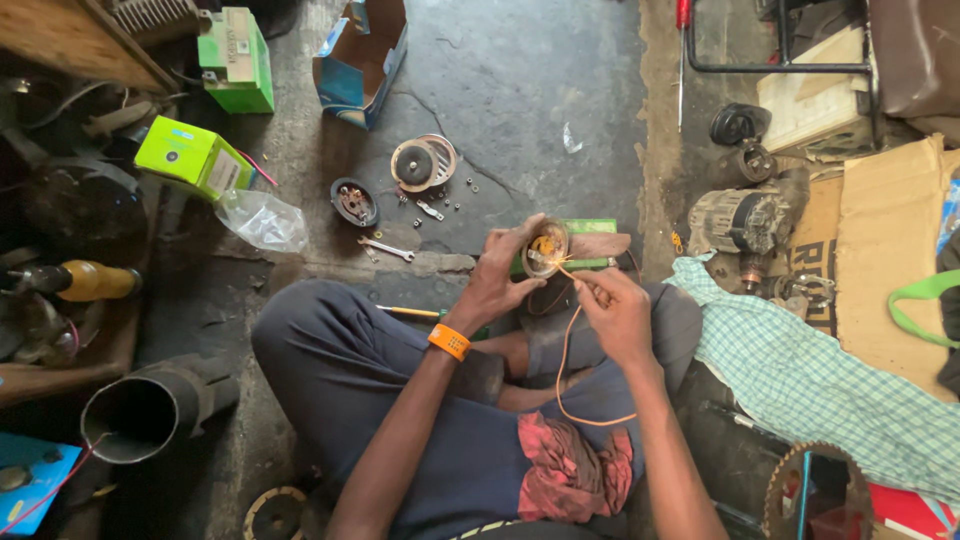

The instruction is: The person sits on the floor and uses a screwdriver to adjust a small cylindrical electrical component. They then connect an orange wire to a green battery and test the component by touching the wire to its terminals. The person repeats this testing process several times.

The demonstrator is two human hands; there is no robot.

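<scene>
I am gripping the small round coil (545, 248) in my left hand (497, 280), just above my lap, while my right hand (615, 312) is pinching its thin copper wire (566, 350); the coil seems rigid, the wire springy and kink-prone.

Two hands are in view, the left hand (495, 280) and the right hand (615, 315), with one round coil part (545, 248) at the left and one orange wire (565, 370) at the right. One orange wristband (449, 341) sits on the left wrist. Beyond the hands lie one spanner (387, 247), two round metal parts (423, 163) (354, 201) and a few loose screws (455, 195), too small to count. Further off to the left are two green boxes (193, 155) (237, 58), one blue box (360, 60) and one clear plastic bag (262, 220). To the right of the hands: one checked cloth (800, 370).
</scene>
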